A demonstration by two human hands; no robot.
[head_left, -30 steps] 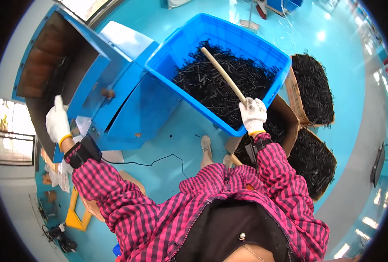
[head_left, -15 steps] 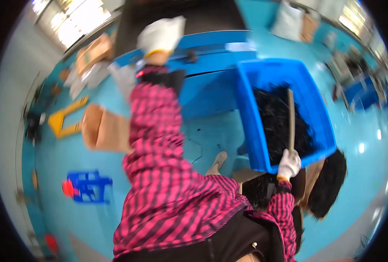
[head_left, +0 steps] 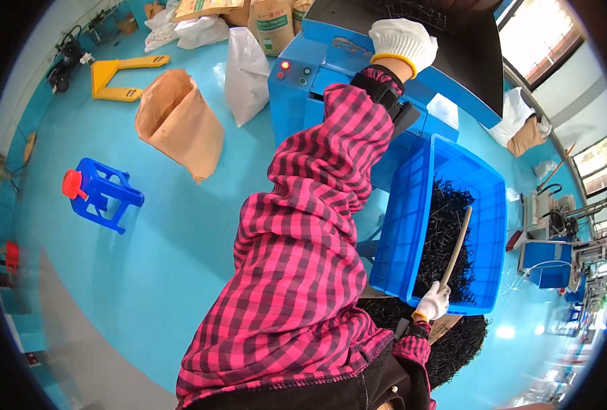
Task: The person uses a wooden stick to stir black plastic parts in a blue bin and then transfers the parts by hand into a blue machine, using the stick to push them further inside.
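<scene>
My left hand [head_left: 404, 46], in a white knit glove with a yellow cuff, reaches out over the near edge of a blue machine [head_left: 344, 61] with a dark, wide tray [head_left: 467, 68] on top. Its fingers are hidden behind the back of the glove. Just beyond it, black strips [head_left: 412, 11] lie in the tray. My right hand [head_left: 433, 301], also gloved, is closed round the lower end of a wooden stick [head_left: 458, 249]. The stick slants across a blue crate [head_left: 393, 239] that holds a heap of thin black strips [head_left: 443, 219].
Another black heap [head_left: 464, 348] lies below the crate. Left of the machine stand an open brown paper bag [head_left: 187, 130], a white sack [head_left: 244, 78] and a blue plastic stool [head_left: 105, 195] with a red object on it. A yellow pallet jack [head_left: 105, 78] is farther back.
The view has swung left, shifting the machine and crate rightward in it. My left hand has moved right along the machine's edge. The stick leans more, still in my right hand.
</scene>
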